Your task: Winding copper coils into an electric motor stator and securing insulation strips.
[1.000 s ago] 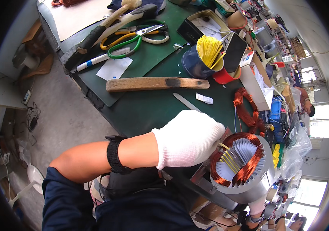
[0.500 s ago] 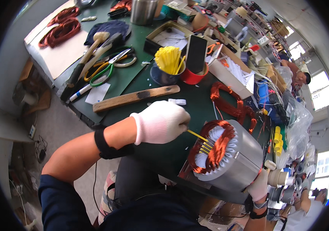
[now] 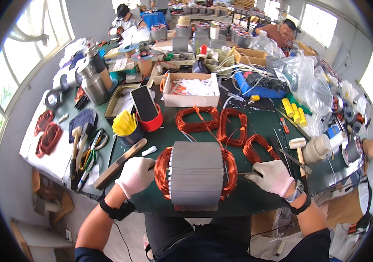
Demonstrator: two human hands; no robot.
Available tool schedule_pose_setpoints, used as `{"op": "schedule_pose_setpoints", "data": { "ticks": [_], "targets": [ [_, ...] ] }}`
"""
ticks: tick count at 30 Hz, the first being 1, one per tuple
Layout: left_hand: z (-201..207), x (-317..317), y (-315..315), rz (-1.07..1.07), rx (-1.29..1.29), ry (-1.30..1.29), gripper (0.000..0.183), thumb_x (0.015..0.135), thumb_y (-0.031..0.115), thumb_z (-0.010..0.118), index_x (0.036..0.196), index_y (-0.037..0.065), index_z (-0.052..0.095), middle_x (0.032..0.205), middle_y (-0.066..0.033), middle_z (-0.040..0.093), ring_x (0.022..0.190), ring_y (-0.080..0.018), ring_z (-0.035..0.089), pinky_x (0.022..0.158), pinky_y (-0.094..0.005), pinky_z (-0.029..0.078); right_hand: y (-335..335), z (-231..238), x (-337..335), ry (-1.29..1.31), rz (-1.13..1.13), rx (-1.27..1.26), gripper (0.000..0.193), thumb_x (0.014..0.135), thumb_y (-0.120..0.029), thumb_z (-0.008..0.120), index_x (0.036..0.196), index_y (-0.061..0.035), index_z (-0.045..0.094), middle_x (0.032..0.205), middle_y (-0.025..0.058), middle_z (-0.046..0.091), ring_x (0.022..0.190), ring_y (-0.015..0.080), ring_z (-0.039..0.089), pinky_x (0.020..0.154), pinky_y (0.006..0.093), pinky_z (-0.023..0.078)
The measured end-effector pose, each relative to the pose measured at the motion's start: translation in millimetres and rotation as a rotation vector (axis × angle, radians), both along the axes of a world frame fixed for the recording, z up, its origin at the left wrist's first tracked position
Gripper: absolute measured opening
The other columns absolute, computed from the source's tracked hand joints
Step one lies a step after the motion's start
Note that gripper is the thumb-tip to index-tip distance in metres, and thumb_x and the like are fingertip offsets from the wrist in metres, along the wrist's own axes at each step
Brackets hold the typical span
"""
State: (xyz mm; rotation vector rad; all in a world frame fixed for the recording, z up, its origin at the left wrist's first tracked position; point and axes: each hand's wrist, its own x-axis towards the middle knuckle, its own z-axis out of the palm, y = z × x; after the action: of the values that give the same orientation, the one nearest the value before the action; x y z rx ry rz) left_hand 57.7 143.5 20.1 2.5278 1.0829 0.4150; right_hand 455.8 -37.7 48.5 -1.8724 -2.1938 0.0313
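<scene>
One grey stator (image 3: 196,172) lies near the desk (image 3: 254,198) front edge; right hand (image 3: 271,177) clamped on a thin rod (image 3: 240,174), left hand (image 3: 136,176) beside copper windings (image 3: 163,172), its grip unclear.

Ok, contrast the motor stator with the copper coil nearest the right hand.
The motor stator is bulky, with a grey cylindrical body; the copper coil is a smaller, flat loop. The stator sits between the left hand and right hand; the coil lies beyond the right hand. Both show copper-coloured wire.
</scene>
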Motion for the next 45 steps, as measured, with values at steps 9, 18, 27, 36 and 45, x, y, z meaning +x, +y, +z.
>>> {"op": "schedule_pose_setpoints", "data": {
  "ticks": [9, 18, 27, 36, 45],
  "targets": [
    [-140.6, -27.9, 63.1, 0.299, -1.181, -1.034, 0.045, 0.087, 0.024, 0.076, 0.128, 0.007, 0.068, 0.118, -0.0178, 0.072, 0.102, -0.0366, 0.072, 0.086, -0.0409, 0.058, 0.1, 23.2, 4.6, -0.05, 0.003, -0.063, 0.048, 0.095, -0.051, 0.071, 0.076, -0.0066, 0.069, 0.064, 0.0147, 0.067, 0.064, 0.0355, 0.071, 0.06, 0.0459, 0.055],
    [-25.8, -2.7, -1.2, -0.071, -0.131, -0.234, 0.017, 0.089, 0.012, 0.075, 0.1, -0.001, 0.075, 0.083, -0.0167, 0.075, 0.073, -0.0332, 0.07, 0.074, -0.0378, 0.056, -21.1, 16.6, 20.4, -0.095, -0.089, -0.1, 0.047, 0.094, -0.053, 0.07, 0.076, -0.0094, 0.07, 0.068, 0.0151, 0.069, 0.071, 0.0362, 0.072, 0.066, 0.0466, 0.056],
    [-41.6, -25.2, 28.6, -0.093, 0.125, 0.141, 0.018, 0.088, 0.018, 0.074, 0.099, 0.004, 0.076, 0.106, -0.0162, 0.074, 0.1, -0.0366, 0.072, 0.089, -0.048, 0.058, -96.4, -26.0, 59.0, 0.874, -0.378, -0.166, 0.065, 0.104, -0.06, 0.061, 0.082, 0.001, 0.068, 0.059, 0.0024, 0.058, 0.05, 0.0096, 0.055, 0.047, 0.0254, 0.041],
    [-17.9, -52.7, -4.6, -0.088, 0.059, -0.02, 0.019, 0.092, 0.019, 0.072, 0.108, 0.008, 0.067, 0.086, -0.0095, 0.066, 0.075, -0.0304, 0.07, 0.064, -0.0416, 0.057, -34.1, 21.2, -5.2, 0.809, -0.228, 0.131, 0.068, 0.103, -0.065, 0.059, 0.091, 0.0015, 0.063, 0.059, 0.0036, 0.053, 0.047, 0.0101, 0.049, 0.045, 0.0238, 0.036],
    [-21.5, -48.2, 11.7, -0.257, 0.031, -0.16, 0.017, 0.096, 0.025, 0.07, 0.107, 0.012, 0.071, 0.083, -0.0098, 0.068, 0.074, -0.0317, 0.072, 0.063, -0.0429, 0.056, 74.5, 48.7, -105.0, 0.886, -0.194, 0.317, 0.046, 0.112, -0.044, 0.051, 0.108, 0.0002, 0.061, 0.07, 0.0023, 0.05, 0.063, 0.0103, 0.047, 0.06, 0.0249, 0.036]
  ]
}}
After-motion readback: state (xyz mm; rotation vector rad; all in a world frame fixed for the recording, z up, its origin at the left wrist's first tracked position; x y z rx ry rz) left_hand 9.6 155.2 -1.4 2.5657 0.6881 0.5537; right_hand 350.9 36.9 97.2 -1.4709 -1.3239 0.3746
